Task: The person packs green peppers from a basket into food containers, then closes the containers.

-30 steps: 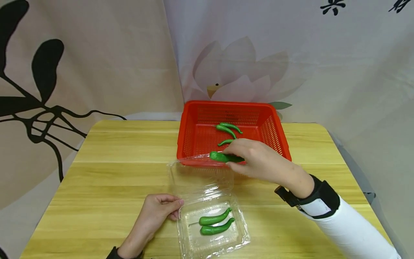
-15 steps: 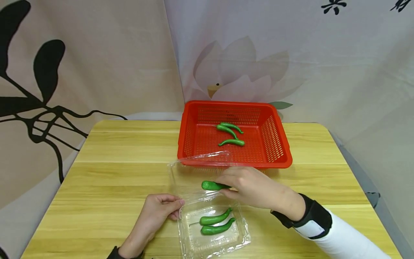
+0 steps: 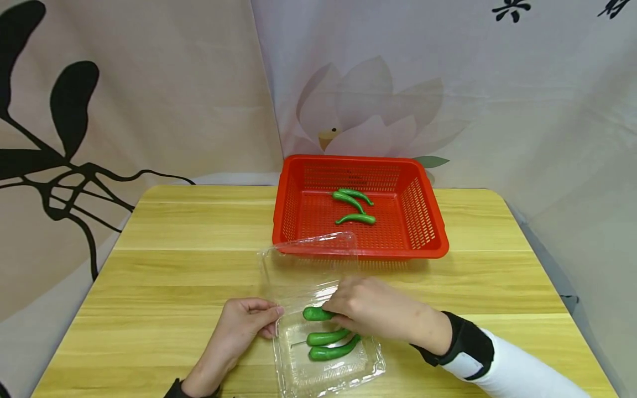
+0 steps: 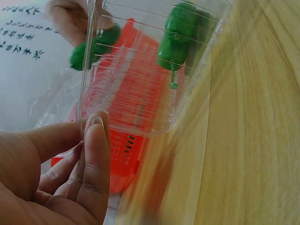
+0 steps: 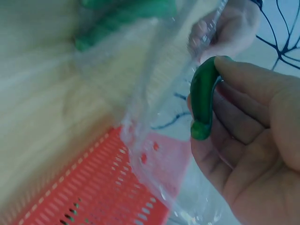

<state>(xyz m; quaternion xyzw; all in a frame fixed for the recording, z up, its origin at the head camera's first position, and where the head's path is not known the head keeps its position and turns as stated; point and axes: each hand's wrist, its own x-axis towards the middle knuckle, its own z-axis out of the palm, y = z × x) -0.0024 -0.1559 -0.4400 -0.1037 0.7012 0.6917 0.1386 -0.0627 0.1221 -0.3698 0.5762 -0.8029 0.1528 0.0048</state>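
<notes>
My right hand (image 3: pixel 373 309) pinches a green chili pepper (image 3: pixel 317 314) over the far part of a clear plastic clamshell box (image 3: pixel 325 381). In the right wrist view that pepper (image 5: pixel 202 101) hangs curved between thumb and fingers. Two more green peppers (image 3: pixel 332 352) lie side by side on the box floor. With thumb and fingers my left hand (image 3: pixel 244 329) pinches the box's left rim, as the left wrist view shows at the clear wall (image 4: pixel 86 89). The box's lid (image 3: pixel 308 265) stands folded back on the far side, overlapping the basket's front edge from this view.
Behind the box, a red perforated plastic basket (image 3: pixel 428 246) holds three green peppers (image 3: pixel 355 219) on its floor. Both stand on a light wooden table (image 3: pixel 189 265). A printed cloth backdrop (image 3: pixel 209 94) hangs behind the table.
My right hand has come from the basket's front edge toward me, carrying the pepper over the box. The left hand has stayed on the box's rim.
</notes>
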